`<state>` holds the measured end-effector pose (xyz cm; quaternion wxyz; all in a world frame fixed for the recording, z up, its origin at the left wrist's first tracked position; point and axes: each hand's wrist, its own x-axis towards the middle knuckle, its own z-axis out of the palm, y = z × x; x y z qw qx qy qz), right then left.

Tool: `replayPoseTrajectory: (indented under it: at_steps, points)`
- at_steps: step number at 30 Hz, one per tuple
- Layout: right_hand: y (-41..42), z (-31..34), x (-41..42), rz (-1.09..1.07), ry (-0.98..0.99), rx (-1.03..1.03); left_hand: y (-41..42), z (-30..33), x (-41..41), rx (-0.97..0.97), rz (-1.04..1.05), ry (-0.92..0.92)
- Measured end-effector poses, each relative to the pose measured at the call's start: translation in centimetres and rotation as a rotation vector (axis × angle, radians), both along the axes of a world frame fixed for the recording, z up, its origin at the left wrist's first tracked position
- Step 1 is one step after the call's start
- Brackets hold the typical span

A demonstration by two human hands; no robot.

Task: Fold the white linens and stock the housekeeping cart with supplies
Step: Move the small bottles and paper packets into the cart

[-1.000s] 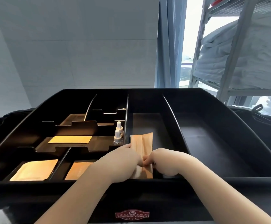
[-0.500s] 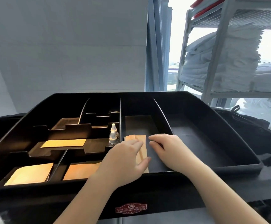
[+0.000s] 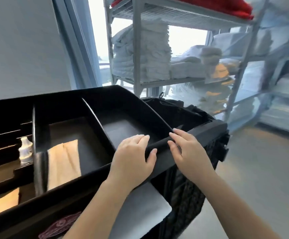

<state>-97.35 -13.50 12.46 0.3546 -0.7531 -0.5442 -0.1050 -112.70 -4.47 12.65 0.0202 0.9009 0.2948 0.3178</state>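
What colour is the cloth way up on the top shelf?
Red. The cloth lies on the top shelf of the rack; the head view shows it, slightly blurred.

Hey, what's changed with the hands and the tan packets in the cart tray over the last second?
Both hands let go of the tan packets in the middle compartment and moved right. The left hand and the right hand now rest open over the cart tray at its near right rim, holding nothing. The camera swung right toward the linen shelves. The packets and the small white bottle stayed put.
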Motion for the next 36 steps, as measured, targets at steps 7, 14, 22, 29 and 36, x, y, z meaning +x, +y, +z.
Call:
replayPoseTrajectory:
  at_steps: [7,14,22,29,36]
  points:
    - [-9.7,-1.9,8.5,-0.338,0.016,-0.064,-5.5,-1.9,12.1,-0.027,-0.299,0.027]
    - [-21.2,-5.1,15.9,-0.628,0.093,-0.131,-13.6,-5.4,24.2,-0.057,-0.558,0.113]
    - [-34.4,-9.4,23.4,-0.883,0.173,-0.224,-23.3,-10.9,35.7,-0.125,-0.714,0.249]
    - [-42.0,-13.4,28.0,-1.054,0.285,-0.21,-30.8,-13.6,43.7,-0.096,-0.838,0.349]
    - [-45.4,-16.2,33.2,-1.169,0.369,-0.183,-35.0,-15.7,52.2,-0.111,-0.977,0.385]
